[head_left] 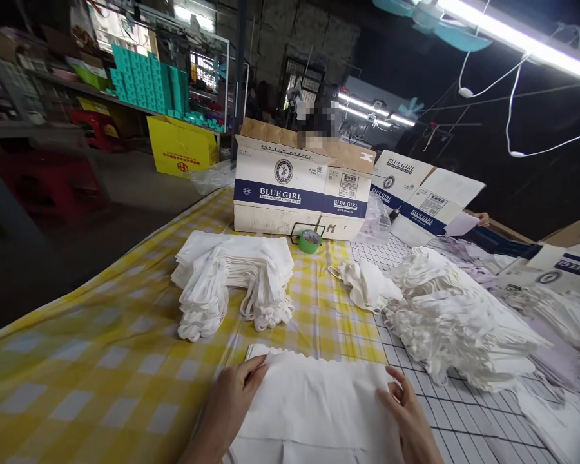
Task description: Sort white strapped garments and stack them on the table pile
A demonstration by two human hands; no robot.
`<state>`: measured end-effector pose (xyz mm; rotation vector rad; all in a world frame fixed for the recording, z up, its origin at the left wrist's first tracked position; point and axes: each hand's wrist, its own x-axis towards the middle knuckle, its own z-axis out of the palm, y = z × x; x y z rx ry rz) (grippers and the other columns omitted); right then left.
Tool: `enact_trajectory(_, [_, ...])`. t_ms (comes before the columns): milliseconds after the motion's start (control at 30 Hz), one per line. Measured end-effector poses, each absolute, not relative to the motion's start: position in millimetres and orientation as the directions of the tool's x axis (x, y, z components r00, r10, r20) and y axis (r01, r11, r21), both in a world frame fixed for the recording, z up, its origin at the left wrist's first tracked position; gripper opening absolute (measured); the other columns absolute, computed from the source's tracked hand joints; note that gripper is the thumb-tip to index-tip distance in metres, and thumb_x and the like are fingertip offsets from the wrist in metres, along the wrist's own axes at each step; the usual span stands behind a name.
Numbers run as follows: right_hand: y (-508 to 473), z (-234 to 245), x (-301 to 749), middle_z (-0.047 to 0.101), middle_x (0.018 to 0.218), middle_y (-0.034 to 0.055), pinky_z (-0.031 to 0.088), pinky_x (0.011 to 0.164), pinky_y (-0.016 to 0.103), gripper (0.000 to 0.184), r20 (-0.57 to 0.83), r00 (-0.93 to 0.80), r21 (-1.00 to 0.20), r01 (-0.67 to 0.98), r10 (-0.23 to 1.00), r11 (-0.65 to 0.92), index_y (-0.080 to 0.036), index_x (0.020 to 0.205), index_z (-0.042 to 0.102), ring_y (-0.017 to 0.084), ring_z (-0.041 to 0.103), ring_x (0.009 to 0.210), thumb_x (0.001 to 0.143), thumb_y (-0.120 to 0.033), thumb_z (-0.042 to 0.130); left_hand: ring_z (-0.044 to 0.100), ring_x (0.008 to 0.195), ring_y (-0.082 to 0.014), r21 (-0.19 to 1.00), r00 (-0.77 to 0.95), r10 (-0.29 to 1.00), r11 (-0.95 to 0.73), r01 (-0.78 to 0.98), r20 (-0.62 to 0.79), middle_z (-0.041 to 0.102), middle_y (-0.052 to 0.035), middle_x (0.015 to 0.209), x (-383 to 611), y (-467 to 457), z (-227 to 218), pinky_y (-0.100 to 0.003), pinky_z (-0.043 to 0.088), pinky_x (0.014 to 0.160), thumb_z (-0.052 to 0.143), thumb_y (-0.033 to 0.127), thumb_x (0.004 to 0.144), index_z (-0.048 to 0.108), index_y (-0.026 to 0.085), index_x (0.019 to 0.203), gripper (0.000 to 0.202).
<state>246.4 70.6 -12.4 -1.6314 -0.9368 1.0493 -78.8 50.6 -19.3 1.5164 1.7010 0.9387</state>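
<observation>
A white garment [314, 406] with a wavy upper edge lies flat in front of me on the checkered tablecloth. My left hand [236, 390] pinches its left edge near the top corner, thumb and fingers closed together. On the opposite side, my right hand [403, 409] grips the right edge between thumb and curled fingers. More white layers show under the upper left corner. Beyond my hands sits a neat stack of folded white garments [236, 258], strap loops hanging toward me. To the right is a large loose heap of white garments [459, 316], with a small crumpled bunch [365, 283] beside it.
A roll of green tape [310, 241] lies before an open Blue Girl carton [280, 183]. Another carton [415, 187] stands farther right, near another person's hand [483, 220]. Someone is behind the cartons. A yellow box [181, 147] stands past the table's left edge.
</observation>
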Motion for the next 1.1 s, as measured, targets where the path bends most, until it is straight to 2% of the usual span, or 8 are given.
enact_trajectory(133, [66, -9, 248, 0.064, 0.075, 0.0017, 0.049, 0.072, 0.032, 0.058, -0.444, 0.224, -0.884, 0.049, 0.868, -0.464, -0.02, 0.107, 0.056, 0.023, 0.063, 0.078, 0.061, -0.052, 0.071, 0.066, 0.094, -0.0194, 0.887, -0.115, 0.992, 0.099, 0.451, -0.053, 0.072, -0.0017, 0.104, -78, 48, -21, -0.023, 0.049, 0.08, 0.046, 0.041, 0.084, 0.069, 0.024, 0.104, 0.035])
enact_trajectory(233, [63, -11, 246, 0.066, 0.082, 0.0034, 0.049, 0.07, 0.03, 0.054, -0.457, 0.183, -0.872, 0.1, 0.87, -0.479, -0.02, 0.104, 0.06, 0.022, 0.063, 0.08, 0.064, -0.055, 0.068, 0.067, 0.093, -0.018, 0.899, -0.098, 0.993, 0.102, 0.426, -0.066, 0.071, -0.0008, 0.105, -77, 46, -21, -0.021, 0.05, 0.08, 0.046, 0.038, 0.084, 0.069, 0.026, 0.106, 0.034])
enact_trajectory(400, [66, -10, 236, 0.05, 0.06, -0.0049, 0.041, 0.051, 0.023, 0.059, -0.211, 0.215, -0.914, 0.301, 0.953, -0.27, -0.02, 0.109, 0.057, 0.014, 0.052, 0.054, 0.064, -0.056, 0.067, 0.068, 0.087, -0.0155, 0.946, -0.067, 0.997, 0.052, 0.319, -0.033, 0.073, 0.0015, 0.1, -78, 40, -18, -0.018, 0.051, 0.075, 0.047, 0.035, 0.085, 0.069, 0.029, 0.105, 0.031])
enact_trajectory(467, [69, -1, 228, 0.051, 0.067, -0.0038, 0.04, 0.052, 0.022, 0.062, -0.123, 0.192, -0.917, 0.353, 0.974, -0.185, -0.021, 0.116, 0.055, 0.013, 0.052, 0.056, 0.066, -0.056, 0.065, 0.069, 0.086, -0.0158, 0.964, -0.071, 0.998, 0.016, 0.265, 0.003, 0.073, 0.0011, 0.099, -81, 36, -18, -0.018, 0.052, 0.075, 0.049, 0.036, 0.085, 0.07, 0.029, 0.104, 0.029])
enact_trajectory(600, [75, 35, 208, 0.055, 0.081, -0.0009, 0.043, 0.054, 0.021, 0.071, -0.052, 0.123, -0.921, 0.378, 0.991, -0.095, -0.028, 0.134, 0.042, 0.013, 0.054, 0.063, 0.072, -0.055, 0.061, 0.069, 0.089, -0.0182, 0.976, -0.115, 0.988, -0.08, 0.204, 0.105, 0.073, -0.0009, 0.099, -100, 30, -13, -0.021, 0.053, 0.076, 0.052, 0.037, 0.083, 0.071, 0.03, 0.101, 0.027])
enact_trajectory(767, [100, 84, 183, 0.057, 0.08, 0.0005, 0.045, 0.058, 0.018, 0.07, 0.132, 0.072, -0.894, 0.439, 0.989, 0.088, -0.028, 0.133, 0.045, 0.013, 0.055, 0.068, 0.07, -0.049, 0.067, 0.069, 0.077, -0.0203, 0.985, -0.324, 0.94, -0.058, 0.165, 0.11, 0.074, -0.0036, 0.093, -161, 31, 20, -0.026, 0.056, 0.067, 0.058, 0.041, 0.076, 0.073, 0.026, 0.096, 0.03])
enact_trajectory(900, [134, 99, 157, 0.059, 0.082, 0.0018, 0.046, 0.057, 0.017, 0.062, 0.31, 0.009, -0.879, 0.382, 0.951, 0.283, -0.027, 0.129, 0.049, 0.013, 0.056, 0.069, 0.072, -0.042, 0.068, 0.068, 0.077, -0.0233, 1.0, -0.515, 0.857, -0.017, 0.001, 0.015, 0.074, -0.0057, 0.089, -213, 42, 57, -0.028, 0.056, 0.062, 0.066, 0.049, 0.067, 0.072, 0.019, 0.098, 0.044])
enact_trajectory(1100, [173, 105, 110, 0.055, 0.073, 0.0005, 0.044, 0.053, 0.017, 0.047, 0.452, -0.001, -0.853, 0.293, 0.892, 0.432, -0.023, 0.12, 0.055, 0.012, 0.053, 0.062, 0.077, -0.038, 0.064, 0.066, 0.076, -0.0231, 0.994, -0.58, 0.814, -0.033, -0.099, -0.031, 0.071, -0.0083, 0.099, -255, 61, 81, -0.028, 0.055, 0.06, 0.064, 0.052, 0.07, 0.057, 0.017, 0.121, 0.063])
